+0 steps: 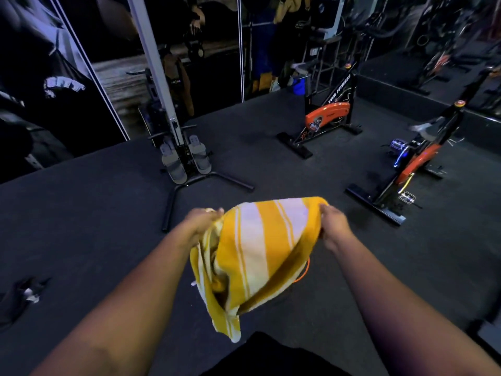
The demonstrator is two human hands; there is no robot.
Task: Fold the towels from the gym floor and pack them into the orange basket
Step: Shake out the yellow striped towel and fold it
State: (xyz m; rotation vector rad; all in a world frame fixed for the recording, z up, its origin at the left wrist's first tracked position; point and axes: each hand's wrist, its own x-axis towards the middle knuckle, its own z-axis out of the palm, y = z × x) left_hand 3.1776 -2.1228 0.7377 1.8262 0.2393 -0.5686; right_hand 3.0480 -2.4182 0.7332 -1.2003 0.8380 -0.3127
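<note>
A yellow towel with white stripes [254, 248] hangs in the air in front of me, above the dark gym floor. My left hand [202, 221] grips its upper left edge. At the upper right corner my right hand [333, 226] pinches the cloth. The towel sags between the two hands and its lower end droops toward my legs. A thin arc of the orange basket rim [305, 272] shows just behind the towel's right side; the rest of the basket is hidden.
A rowing machine [184, 158] stands upright ahead, its black foot bar [173, 204] reaching toward me. Two orange exercise bikes [325, 118] [412, 169] stand to the right. A dark cloth item [21, 297] lies on the floor at the far left.
</note>
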